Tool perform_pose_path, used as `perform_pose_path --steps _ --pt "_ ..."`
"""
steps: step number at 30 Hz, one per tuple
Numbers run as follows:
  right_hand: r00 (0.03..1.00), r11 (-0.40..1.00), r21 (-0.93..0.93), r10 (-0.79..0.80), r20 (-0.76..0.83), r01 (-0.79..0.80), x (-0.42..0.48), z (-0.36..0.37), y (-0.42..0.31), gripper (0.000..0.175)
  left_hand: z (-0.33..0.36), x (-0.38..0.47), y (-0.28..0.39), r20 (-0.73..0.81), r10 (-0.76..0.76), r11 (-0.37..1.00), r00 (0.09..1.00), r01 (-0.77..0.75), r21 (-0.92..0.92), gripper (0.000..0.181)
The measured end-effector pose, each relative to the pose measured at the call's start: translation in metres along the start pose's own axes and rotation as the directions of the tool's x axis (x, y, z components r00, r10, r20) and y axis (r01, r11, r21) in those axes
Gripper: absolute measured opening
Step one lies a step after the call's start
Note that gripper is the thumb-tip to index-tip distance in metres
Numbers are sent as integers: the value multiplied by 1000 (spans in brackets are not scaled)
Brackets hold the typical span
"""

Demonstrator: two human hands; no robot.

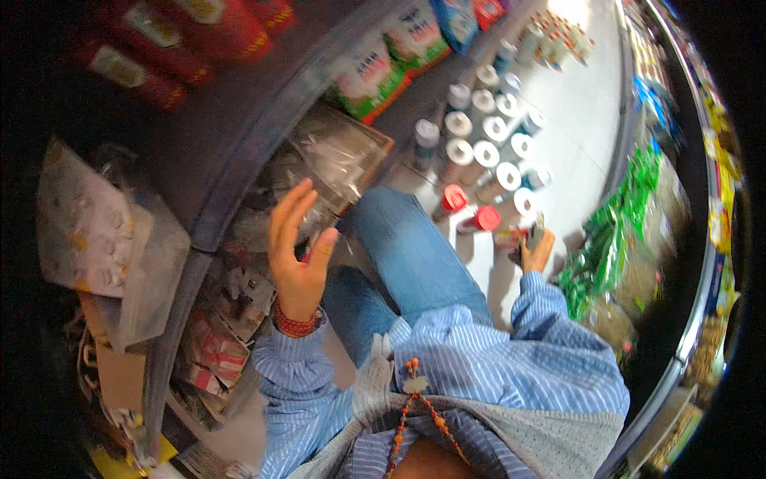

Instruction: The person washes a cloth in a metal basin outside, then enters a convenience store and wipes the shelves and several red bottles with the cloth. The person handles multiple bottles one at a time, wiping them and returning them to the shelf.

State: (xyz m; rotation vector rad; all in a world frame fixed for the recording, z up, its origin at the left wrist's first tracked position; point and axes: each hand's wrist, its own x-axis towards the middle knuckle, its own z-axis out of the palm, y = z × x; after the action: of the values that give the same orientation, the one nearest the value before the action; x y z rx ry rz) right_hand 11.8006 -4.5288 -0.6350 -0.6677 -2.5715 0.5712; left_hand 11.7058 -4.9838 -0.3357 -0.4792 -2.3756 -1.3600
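Observation:
My left hand (299, 257) is raised with its fingers apart and nothing in it, a red bead bracelet at the wrist, beside a lower shelf holding a plastic-wrapped box (341, 155). On the right, my right hand (537, 246) is closed around a small dark object (538, 229), blurred and partly hidden, just above the floor. A red-and-yellow item (510, 238) lies against it on the left. Two red-capped containers (486, 218) stand close by. Beyond them, several white-capped bottles (495, 129) are grouped on the pale floor tiles.
Shelving edges (221, 209) run along the left, with red packages (161, 36) above and packaged goods (368, 78) below. Green plastic packaging (616, 227) fills the lower right shelf. Farther up the aisle stands a cluster of small red-tipped bottles (556, 39). A clear plastic bin (155, 269) is at far left.

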Motion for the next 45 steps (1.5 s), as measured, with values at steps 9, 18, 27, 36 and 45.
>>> perform_pose_path --steps 9,18,27,36,45 --pt "999 993 113 18 -37 -14 -8 23 14 61 -56 160 -14 -523 0 969 853 -128 -209 51" --pt "987 898 419 78 140 -131 -8 24 61 52 -42 270 -74 -603 75 997 794 -51 57 81" --pt "869 657 706 480 -121 -265 45 -94 16 64 -7 301 -73 -673 -79 996 735 93 -15 90" --pt "988 -703 709 65 137 -52 175 -173 -126 69 -16 246 11 -571 161 983 805 -181 21 76" --pt "843 -701 490 -514 158 -518 129 -122 -342 54 27 103 61 -12 -44 962 999 39 -272 75"
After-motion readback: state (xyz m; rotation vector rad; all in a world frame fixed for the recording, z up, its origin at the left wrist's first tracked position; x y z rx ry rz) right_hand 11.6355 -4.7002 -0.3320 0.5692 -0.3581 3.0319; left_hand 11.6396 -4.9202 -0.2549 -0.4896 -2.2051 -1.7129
